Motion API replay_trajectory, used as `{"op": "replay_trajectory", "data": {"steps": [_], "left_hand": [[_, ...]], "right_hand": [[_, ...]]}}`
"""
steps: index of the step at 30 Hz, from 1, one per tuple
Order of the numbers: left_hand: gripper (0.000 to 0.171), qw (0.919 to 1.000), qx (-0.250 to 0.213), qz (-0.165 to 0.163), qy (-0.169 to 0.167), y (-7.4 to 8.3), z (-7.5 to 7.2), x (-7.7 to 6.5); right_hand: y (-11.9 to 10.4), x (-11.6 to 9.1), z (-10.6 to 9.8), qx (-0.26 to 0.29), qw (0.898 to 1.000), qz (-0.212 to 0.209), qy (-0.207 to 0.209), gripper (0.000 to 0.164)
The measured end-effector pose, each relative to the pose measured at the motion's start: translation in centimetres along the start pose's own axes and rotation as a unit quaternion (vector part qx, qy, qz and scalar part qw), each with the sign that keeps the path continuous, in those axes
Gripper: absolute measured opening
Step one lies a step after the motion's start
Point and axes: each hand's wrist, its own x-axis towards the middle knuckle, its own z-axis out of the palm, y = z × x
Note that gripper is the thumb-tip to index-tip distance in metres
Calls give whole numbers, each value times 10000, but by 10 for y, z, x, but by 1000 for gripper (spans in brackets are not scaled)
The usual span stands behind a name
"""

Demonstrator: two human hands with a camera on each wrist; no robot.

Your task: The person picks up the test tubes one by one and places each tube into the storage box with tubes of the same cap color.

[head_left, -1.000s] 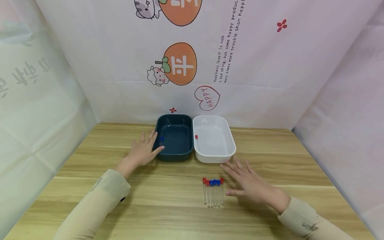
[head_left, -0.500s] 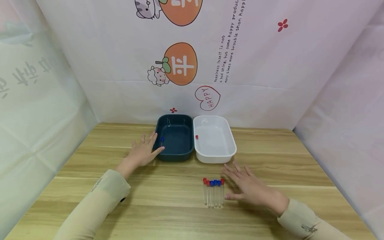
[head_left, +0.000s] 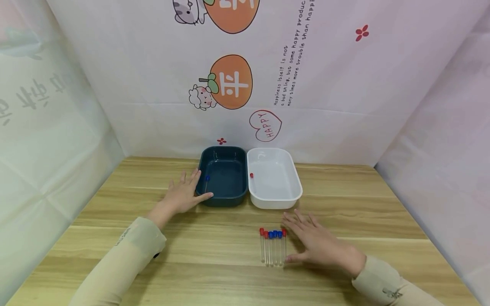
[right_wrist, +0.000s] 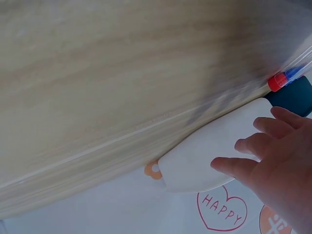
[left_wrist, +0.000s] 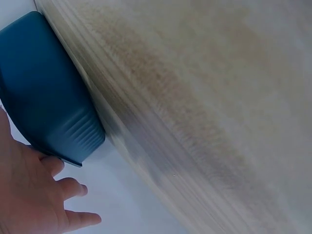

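My left hand (head_left: pixel 180 196) lies against the left side of a dark teal tray (head_left: pixel 226 201), fingers spread and thumb extended over its front left rim. Inside that tray a blue-capped test tube (head_left: pixel 207 179) leans along the left wall. To its right, a white tray (head_left: pixel 275 203) holds a red cap (head_left: pixel 251 175); any clear tube below it barely shows. Several clear test tubes (head_left: pixel 273 250), some with red caps and some with blue, lie side by side on the table. My right hand (head_left: pixel 319 241) hovers just right of them, fingers spread, thumb close to the rightmost tube.
The wooden table (head_left: pixel 214 272) meets a white printed cloth (head_left: pixel 325 136) hanging behind the trays. More cloth walls the left and right sides. The two trays stand side by side at the back.
My right hand has shifted slightly toward me and left, its thumb coming nearer the rightmost tube. My left thumb has moved slightly down and right along the teal tray's rim.
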Motion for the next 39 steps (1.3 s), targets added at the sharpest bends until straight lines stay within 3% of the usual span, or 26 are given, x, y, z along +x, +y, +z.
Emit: {"op": "replay_trajectory", "data": {"steps": [15, 39], "left_hand": [[113, 10000, 75, -42, -14, 3, 0, 0], [114, 10000, 3, -48, -45, 3, -1, 0]], "right_hand": [[0, 2, 4, 145, 9998, -23, -146, 112], [0, 1, 3, 136, 9999, -28, -94, 102]]}}
